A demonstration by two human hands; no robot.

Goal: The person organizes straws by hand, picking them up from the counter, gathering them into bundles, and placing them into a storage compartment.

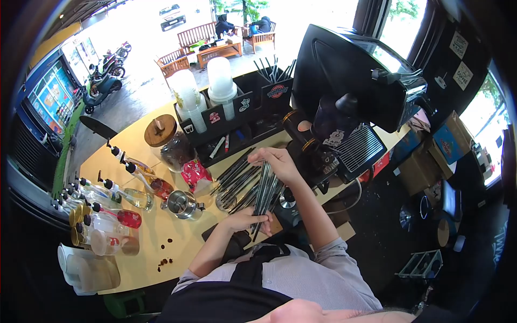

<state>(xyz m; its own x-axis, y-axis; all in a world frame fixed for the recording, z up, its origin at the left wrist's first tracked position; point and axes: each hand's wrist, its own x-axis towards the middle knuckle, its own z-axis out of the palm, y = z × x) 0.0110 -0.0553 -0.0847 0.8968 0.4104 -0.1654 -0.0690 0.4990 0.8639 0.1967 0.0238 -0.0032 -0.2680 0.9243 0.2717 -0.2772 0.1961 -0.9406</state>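
A bundle of dark, wrapped straws is between my two hands, above the counter. My left hand is closed round the bundle's lower end, near my apron. At the upper end, my right hand has its fingers curled over the straw tips. More dark straws lie loose in a pile on the counter, just left of the bundle. A steel pitcher and a pink packet stand to the left of the pile.
Syrup bottles with pumps line the counter's left side. A wooden-lidded jar stands behind the packet. Farther back is a black organizer with cups and straws. A coffee machine stands at the right. Two people sit outside.
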